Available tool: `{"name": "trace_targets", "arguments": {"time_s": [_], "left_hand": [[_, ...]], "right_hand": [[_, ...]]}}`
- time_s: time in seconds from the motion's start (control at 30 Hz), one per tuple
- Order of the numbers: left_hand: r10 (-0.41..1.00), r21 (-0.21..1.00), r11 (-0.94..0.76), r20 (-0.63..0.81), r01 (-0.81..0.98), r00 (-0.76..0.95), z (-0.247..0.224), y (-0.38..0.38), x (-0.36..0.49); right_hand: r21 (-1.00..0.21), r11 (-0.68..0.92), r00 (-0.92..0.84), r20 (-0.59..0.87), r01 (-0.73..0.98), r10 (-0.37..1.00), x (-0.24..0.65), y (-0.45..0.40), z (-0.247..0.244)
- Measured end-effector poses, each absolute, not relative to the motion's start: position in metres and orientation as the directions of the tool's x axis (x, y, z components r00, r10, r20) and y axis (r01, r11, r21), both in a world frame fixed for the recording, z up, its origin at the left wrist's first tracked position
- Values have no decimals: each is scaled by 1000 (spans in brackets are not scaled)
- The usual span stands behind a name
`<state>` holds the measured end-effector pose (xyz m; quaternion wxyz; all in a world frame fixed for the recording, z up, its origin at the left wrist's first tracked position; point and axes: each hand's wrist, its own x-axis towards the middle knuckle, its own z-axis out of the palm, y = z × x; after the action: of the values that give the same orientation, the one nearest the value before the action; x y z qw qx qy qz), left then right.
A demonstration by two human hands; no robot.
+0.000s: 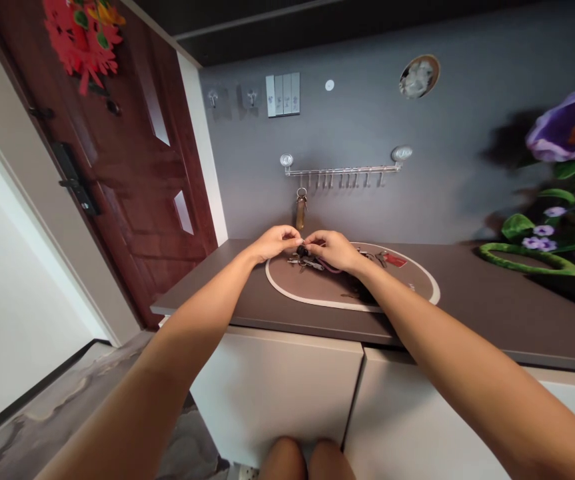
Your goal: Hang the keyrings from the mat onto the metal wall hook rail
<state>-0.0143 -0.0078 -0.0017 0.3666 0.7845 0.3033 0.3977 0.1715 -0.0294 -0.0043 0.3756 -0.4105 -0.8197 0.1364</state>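
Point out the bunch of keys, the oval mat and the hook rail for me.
bunch of keys [305, 261], head view, on the metal keys.
oval mat [317, 293], head view, bare front part.
hook rail [342, 170], head view, bar's middle.

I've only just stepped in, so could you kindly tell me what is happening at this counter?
A person stands at a dark counter by the door, both hands meeting over an oval mat. The left hand and right hand pinch a bunch of keys between their fingers, just above the mat. More keys with a red tag lie on the mat to the right. On the wall behind, a hook rail carries one hanging key fob.
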Motion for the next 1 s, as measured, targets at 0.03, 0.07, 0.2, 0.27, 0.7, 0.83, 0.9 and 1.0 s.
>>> {"name": "trace_targets", "arguments": {"time_s": [0.03,0.07,0.2,0.27,0.7,0.83,0.9,1.0], "left_hand": [[770,817,-550,415,175,486,-1,-8,-14],[770,817,-554,428,163,473,-1,-8,-14],[766,813,-569,469,123,440,0,-8,-14],[767,811,-575,486,112,420,0,-8,-14],[774,845,-534,469,40,425,-1,-11,-9],[776,854,-520,468,8,424,-2,-11,-7],[777,858,-514,469,-7,420,-2,-11,-6],[787,863,-504,464,-9,407,-3,-10,-5]], "right_hand": [[-556,626,-375,505,547,777,171,-29,-5],[-582,624,-365,509,521,779,170,-28,-6],[-691,605,-316,516,396,796,168,-27,-7],[-733,593,-293,518,332,804,167,-27,-6],[-787,574,-292,507,226,811,164,-33,-3],[-760,609,-287,545,229,788,166,-28,-6],[-746,627,-282,567,224,774,167,-25,-8],[-737,638,-274,580,225,767,167,-24,-8]]}}
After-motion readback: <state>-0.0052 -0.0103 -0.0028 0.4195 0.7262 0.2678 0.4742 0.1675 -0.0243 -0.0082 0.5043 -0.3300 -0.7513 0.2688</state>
